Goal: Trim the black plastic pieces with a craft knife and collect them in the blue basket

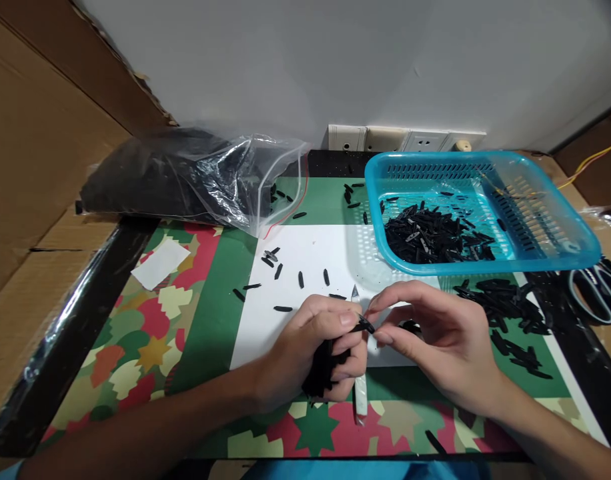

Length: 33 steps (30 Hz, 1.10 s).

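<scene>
— In the head view, grips what with the left hand (298,347)?

— Pinches a small black piece (364,324) between thumb and forefinger, out in front of the palm, above the white sheet (265,333). Curls the other fingers round a black bundle (323,370), made out only as a dark mass.

— And with the right hand (450,340)?

— Holds thumb and forefinger at the free end of the same small black piece. Seems to touch it with the thumb; cannot tell whether the forefinger closes on it too.

— Works over what, exactly?

— Works over a patterned sheet (150,353) of green, red and cream shapes, with the white sheet on top. Has a white-handled pointed tool (360,393) lying between the hands, tip towards the wall (285,67).

— Has more such pieces where?

— Has a heap (430,233) in a blue basket (485,269) at upper right, a loose pile (510,303) just below the near rim, and stray pieces (301,279) scattered across the white sheet.

— And at the edges?

— Has a clear bag (235,193), bulging with dark contents, at upper left; a small white slip (160,265) on the patterned sheet below; scissors (600,293) at far right, near the loose pile; a row of sockets (425,140) on the wall behind the basket.
</scene>
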Motion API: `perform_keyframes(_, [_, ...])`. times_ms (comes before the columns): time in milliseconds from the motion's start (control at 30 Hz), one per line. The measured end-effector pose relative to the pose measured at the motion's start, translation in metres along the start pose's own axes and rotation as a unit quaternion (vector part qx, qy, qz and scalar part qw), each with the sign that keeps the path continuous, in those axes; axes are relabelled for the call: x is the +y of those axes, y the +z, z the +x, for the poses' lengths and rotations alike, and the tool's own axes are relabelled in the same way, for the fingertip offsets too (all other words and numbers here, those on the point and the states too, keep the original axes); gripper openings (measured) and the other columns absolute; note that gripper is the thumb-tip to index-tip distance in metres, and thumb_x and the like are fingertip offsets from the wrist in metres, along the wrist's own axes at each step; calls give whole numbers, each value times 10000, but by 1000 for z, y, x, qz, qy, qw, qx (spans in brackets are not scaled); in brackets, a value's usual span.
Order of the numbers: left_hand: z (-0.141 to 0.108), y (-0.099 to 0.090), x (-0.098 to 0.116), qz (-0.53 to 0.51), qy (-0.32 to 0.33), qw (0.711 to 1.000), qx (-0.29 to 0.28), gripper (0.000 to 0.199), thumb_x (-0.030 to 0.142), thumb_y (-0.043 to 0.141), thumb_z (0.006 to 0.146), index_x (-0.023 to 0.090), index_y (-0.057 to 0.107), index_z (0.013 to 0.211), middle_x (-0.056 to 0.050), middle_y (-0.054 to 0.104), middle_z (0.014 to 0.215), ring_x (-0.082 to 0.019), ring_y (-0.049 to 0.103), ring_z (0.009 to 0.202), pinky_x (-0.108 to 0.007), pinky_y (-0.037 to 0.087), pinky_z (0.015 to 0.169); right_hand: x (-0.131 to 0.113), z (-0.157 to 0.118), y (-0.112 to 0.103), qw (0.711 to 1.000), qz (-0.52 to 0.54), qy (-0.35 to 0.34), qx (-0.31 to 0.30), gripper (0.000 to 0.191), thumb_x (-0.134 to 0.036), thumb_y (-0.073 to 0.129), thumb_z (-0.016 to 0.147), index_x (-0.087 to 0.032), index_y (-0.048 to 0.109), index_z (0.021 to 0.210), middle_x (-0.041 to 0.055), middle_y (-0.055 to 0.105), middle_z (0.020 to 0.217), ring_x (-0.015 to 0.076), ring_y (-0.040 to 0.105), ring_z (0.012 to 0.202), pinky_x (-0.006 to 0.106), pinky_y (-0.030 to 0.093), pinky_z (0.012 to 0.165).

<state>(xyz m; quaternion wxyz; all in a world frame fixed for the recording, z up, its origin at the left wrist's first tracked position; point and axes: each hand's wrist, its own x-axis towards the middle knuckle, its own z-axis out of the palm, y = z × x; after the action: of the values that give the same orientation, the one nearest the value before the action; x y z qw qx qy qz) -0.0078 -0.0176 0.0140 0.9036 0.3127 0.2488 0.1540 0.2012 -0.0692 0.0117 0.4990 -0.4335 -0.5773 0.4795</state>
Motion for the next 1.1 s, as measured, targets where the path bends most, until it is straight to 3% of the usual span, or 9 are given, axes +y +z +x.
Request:
perform_keyframes(167, [-1, 1, -1, 11, -11, 1000, 12, 419, 443, 582, 1008, 202, 433, 700, 51, 468, 576, -60, 412, 419, -167, 312, 400, 1, -1, -1, 1000, -4, -28, 2, 260, -106, 832, 912, -253, 782, 1120, 10, 819, 1016, 135, 764, 851, 212, 643, 772])
perform_keyframes(267, [-1, 1, 0, 37, -1, 999, 18, 430, 457, 583, 1011, 204, 433, 696, 44, 481, 576, -69, 435, 421, -178, 311, 402, 1, -1, -1, 999, -30, -39, 17, 200, -95, 815, 920, -233, 790, 1062, 24, 818, 968, 156, 769, 850, 238, 645, 757])
perform_keyframes(433, [-3, 4, 2, 87, 3, 996, 11, 464, 519, 640, 981, 199, 470, 691, 40, 489, 577, -85, 462, 429, -198, 305, 405, -1, 1, -1, 999, -33, -23, 35, 89, -141, 779, 958, -206, 786, 1019, 36, 800, 904, 151, 738, 691, 270, 623, 644])
perform_keyframes(767, [-3, 3, 1, 125, 9, 992, 9, 460, 518, 600, 1006, 183, 519, 702, 36, 470, 593, -83, 438, 462, -216, 324, 436, 0, 1, -3, 994, -86, -72, 7, 204, -59, 738, 955, -235, 777, 1049, 30, 796, 942, 186, 751, 865, 320, 598, 783])
perform_keyframes(1100, [-1, 4, -4, 129, 20, 991, 11, 473, 492, 625, 1014, 183, 501, 678, 33, 495, 586, -69, 442, 465, -201, 302, 439, -3, 6, -2, 981, -121, -149, -26, 178, -18, 715, 939, -155, 759, 1044, 85, 798, 906, 198, 759, 805, 338, 624, 745])
